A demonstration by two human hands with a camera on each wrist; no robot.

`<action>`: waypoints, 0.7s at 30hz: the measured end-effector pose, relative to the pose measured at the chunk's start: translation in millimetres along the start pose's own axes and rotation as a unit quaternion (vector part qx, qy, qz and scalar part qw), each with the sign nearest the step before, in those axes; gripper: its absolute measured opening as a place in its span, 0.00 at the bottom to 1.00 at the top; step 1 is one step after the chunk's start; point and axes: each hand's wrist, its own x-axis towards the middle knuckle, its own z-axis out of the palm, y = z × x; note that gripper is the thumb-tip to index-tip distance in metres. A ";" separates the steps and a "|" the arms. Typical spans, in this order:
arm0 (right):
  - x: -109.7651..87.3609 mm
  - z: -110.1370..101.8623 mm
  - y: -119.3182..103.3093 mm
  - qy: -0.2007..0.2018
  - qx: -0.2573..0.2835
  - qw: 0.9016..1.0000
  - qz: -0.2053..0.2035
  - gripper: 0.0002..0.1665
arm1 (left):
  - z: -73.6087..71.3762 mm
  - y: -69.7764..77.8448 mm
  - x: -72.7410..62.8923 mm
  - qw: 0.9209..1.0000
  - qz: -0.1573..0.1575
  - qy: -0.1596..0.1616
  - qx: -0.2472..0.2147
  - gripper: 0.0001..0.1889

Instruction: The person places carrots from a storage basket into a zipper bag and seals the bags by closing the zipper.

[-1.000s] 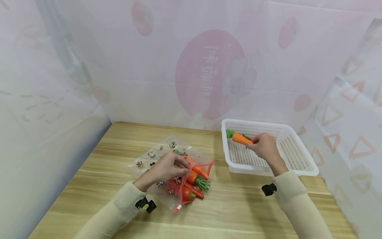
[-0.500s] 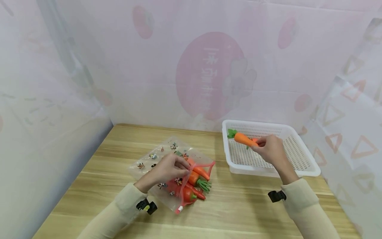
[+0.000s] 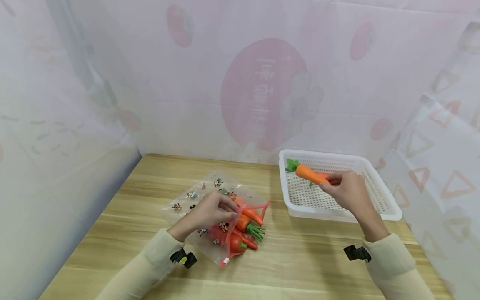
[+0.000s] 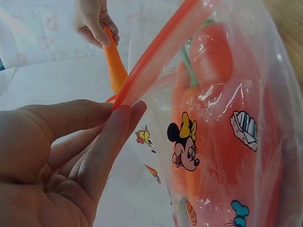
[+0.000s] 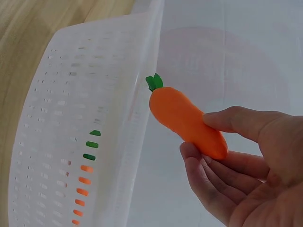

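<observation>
From the head view we saw a table (image 3: 131, 216) with streaked wood grain, enclosed at the left, right and far sides by pinkish-white sheeting (image 3: 180, 108) printed with faded shapes. On the left lay a thin, clear zip bag (image 3: 215, 241), its red-edged mouth facing right and smooth orange and red vegetables (image 3: 243, 224) inside; the left hand (image 3: 213, 208) pinched that edge. On the far right stood a white, slotted plastic basket (image 3: 318, 211), and above it the right hand (image 3: 346, 187) gripped an orange carrot (image 3: 309, 174), its leafy green top pointing left. In the left wrist view we saw the thumb and fingers nip the glossy red strip, beside a cartoon mouse (image 4: 184, 146) printed on the crinkled film. In the right wrist view we saw the plump carrot held between thumb and fingertips, near the basket's translucent wall, whose slots showed orange and green
</observation>
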 end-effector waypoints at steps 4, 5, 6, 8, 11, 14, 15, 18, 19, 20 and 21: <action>-7.0 -6.9 -4.1 0.000 -0.004 1.000 -0.009 0.18 | -0.6 -0.5 -1.3 1.000 0.000 0.000 -0.001 0.06; -8.8 -8.7 -4.8 0.000 -0.005 1.000 -0.011 0.18 | -0.7 -0.6 -1.4 1.000 -0.001 0.000 -0.001 0.06; -10.5 -10.7 -5.4 0.000 -0.005 1.000 -0.013 0.19 | -0.9 -0.8 -1.5 1.000 0.000 -0.001 -0.002 0.06; -13.3 -14.5 -5.7 -0.003 -0.002 1.000 -0.018 0.19 | -1.2 -1.0 -1.4 1.000 0.000 -0.001 0.000 0.06; -16.6 -20.2 -4.5 -0.014 0.006 1.000 -0.025 0.19 | -1.8 -1.3 -0.9 1.000 0.000 -0.001 0.001 0.06; -18.4 -24.8 -1.7 -0.029 0.017 0.999 -0.035 0.19 | -2.1 -1.6 -0.6 1.000 -0.001 -0.001 0.001 0.06; -18.8 -26.1 -0.7 -0.035 0.022 0.998 -0.038 0.19 | -2.2 -1.8 -0.7 1.000 -0.001 0.000 0.001 0.06; -20.4 -29.3 2.1 -0.053 0.035 0.997 -0.045 0.19 | -2.1 -2.1 -1.0 1.000 -0.001 0.000 0.000 0.06; -21.1 -30.2 2.8 -0.060 0.039 0.996 -0.048 0.19 | -2.0 -2.1 -1.0 1.000 0.000 -0.001 0.000 0.06; -21.7 -30.9 3.6 -0.066 0.044 0.996 -0.051 0.19 | -1.9 -2.0 -1.0 1.000 0.000 -0.001 -0.001 0.07; -22.3 -31.5 4.2 -0.071 0.047 0.995 -0.055 0.19 | -1.8 -1.9 -1.0 1.000 0.000 -0.002 -0.001 0.07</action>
